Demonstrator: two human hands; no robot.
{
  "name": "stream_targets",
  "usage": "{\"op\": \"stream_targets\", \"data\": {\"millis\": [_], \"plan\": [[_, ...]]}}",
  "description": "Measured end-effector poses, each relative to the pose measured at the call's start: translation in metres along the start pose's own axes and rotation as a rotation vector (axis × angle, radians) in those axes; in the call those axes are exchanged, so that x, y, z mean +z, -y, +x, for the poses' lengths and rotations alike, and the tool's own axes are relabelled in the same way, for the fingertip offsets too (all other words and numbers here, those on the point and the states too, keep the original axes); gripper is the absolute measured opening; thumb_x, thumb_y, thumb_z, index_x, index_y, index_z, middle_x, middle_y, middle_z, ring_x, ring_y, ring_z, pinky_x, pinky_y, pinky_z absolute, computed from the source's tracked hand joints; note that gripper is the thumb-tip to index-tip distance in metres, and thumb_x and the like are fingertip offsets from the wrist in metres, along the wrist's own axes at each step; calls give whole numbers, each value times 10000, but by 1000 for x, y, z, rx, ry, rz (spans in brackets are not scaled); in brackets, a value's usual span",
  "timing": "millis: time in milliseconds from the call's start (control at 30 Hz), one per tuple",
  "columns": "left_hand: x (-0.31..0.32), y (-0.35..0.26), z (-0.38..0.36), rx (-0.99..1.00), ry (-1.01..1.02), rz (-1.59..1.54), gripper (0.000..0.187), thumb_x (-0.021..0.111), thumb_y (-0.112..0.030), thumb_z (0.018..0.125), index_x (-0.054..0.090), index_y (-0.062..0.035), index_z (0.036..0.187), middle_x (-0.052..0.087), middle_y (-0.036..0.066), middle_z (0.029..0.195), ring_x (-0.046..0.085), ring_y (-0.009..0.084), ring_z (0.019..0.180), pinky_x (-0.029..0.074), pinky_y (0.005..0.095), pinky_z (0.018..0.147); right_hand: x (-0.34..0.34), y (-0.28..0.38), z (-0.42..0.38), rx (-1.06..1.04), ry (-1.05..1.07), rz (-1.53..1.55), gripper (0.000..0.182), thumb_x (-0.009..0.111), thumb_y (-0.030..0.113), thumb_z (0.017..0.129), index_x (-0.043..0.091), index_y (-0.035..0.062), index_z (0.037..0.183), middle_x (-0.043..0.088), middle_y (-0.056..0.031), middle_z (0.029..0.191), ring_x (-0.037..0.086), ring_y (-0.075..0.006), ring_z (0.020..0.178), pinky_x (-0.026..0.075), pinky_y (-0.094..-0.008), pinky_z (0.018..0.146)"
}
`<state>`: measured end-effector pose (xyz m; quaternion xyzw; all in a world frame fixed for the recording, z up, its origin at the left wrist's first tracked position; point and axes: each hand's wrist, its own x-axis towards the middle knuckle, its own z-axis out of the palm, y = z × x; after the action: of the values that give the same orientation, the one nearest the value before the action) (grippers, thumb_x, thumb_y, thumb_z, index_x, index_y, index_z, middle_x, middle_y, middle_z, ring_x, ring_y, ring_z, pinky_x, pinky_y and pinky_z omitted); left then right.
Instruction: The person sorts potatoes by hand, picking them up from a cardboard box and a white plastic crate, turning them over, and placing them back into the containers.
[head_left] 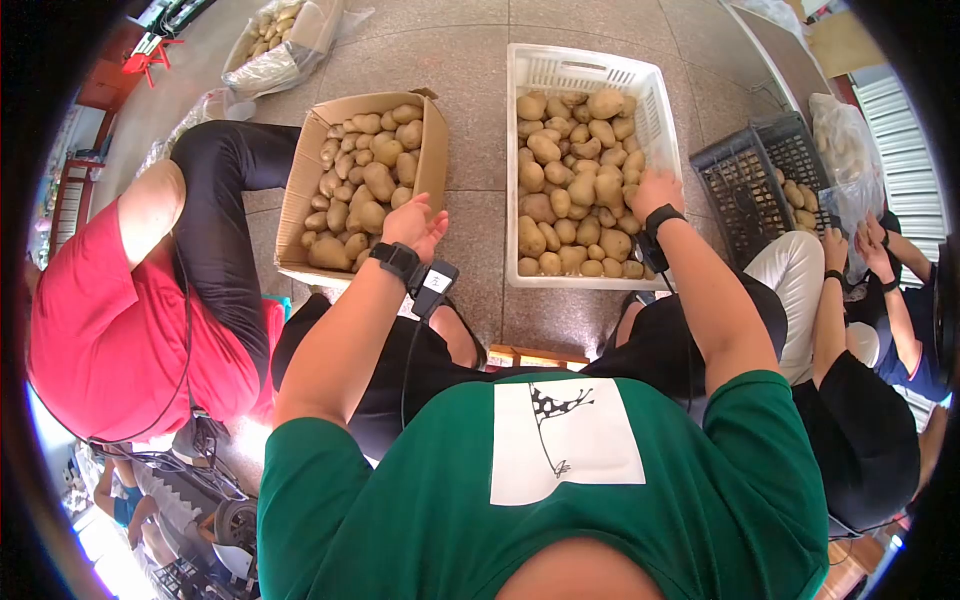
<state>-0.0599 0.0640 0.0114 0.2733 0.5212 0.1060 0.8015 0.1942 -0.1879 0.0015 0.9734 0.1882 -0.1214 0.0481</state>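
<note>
My left hand is at the near right corner of a cardboard box, palm turned up and fingers apart, with nothing in it. The box is filled with potatoes. To its right stands a white plastic crate, also full of potatoes. My right hand is over the crate's right side, next to the potatoes there. Its fingers are blurred, so whether it grips a potato does not show. Both wrists wear black bands.
At the right is a black plastic crate with some potatoes, beside a plastic bag and a co-worker's hands. A person in a red shirt sits close on the left. Another box of potatoes stands at the far left.
</note>
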Motion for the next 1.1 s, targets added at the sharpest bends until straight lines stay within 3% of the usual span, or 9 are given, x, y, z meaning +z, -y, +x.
{"op": "stream_targets", "data": {"millis": [267,367,433,567,633,733,833,933,1100], "plan": [[-1,-1,3,-10,-6,2,363,404,13,821,371,-85,1169,359,108,1032,473,231,852,461,290,713,5,0,5,-36,-2,-83,357,521,201,765,457,25,1069,397,-153,1131,374,-323,1098,392,-386,884],[0,-3,0,-5,-5,-3,360,413,9,817,380,-80,1164,364,98,1002,473,232,848,460,296,717,17,0,11,-63,-64,-72,480,604,275,708,444,-1,1066,438,-195,1098,415,-347,1038,357,-371,902],[-2,-3,-1,-11,-2,-13,365,416,8,815,383,-79,1168,368,90,974,473,234,847,458,299,723,13,2,11,-105,47,-135,325,489,163,769,472,-3,1048,392,-203,1154,358,-326,1116,338,-384,929],[-1,-4,-2,-10,-11,-5,370,410,5,820,375,-76,1179,372,88,960,472,233,846,457,299,727,4,5,8,-100,122,-186,309,490,154,766,489,0,1034,406,-226,1149,340,-347,1133,322,-392,939],[1,-6,-4,-11,-11,-6,372,406,2,823,368,-73,1186,381,90,953,474,233,848,456,300,732,16,-1,17,-121,41,-193,406,579,184,706,468,-9,1046,457,-201,1081,456,-361,1023,398,-391,866],[2,-7,-2,-15,-4,13,372,406,-1,827,362,-71,1189,383,95,965,473,233,853,457,302,732,6,2,21,-116,235,-45,349,547,148,711,494,-5,1020,452,-227,1092,489,-359,1000,417,-380,851],[5,-4,-2,11,-46,16,336,369,25,813,413,-50,1138,387,141,1073,491,239,841,466,300,682,-12,13,3,-186,111,-148,316,524,115,718,516,20,1020,475,-220,1084,544,-322,948,462,-370,788],[5,-4,-2,8,-38,16,334,370,22,816,416,-53,1138,386,140,1070,493,239,837,466,302,679,-36,28,-17,-160,164,-141,337,544,128,696,519,29,1016,499,-213,1052,535,-313,966,464,-368,800],[6,-6,-3,-3,-43,18,331,374,20,817,421,-55,1135,384,135,1069,492,239,835,465,303,680,-11,25,2,-267,191,-110,386,581,129,666,508,33,1032,491,-217,1060,533,-315,978,460,-372,822]]}}
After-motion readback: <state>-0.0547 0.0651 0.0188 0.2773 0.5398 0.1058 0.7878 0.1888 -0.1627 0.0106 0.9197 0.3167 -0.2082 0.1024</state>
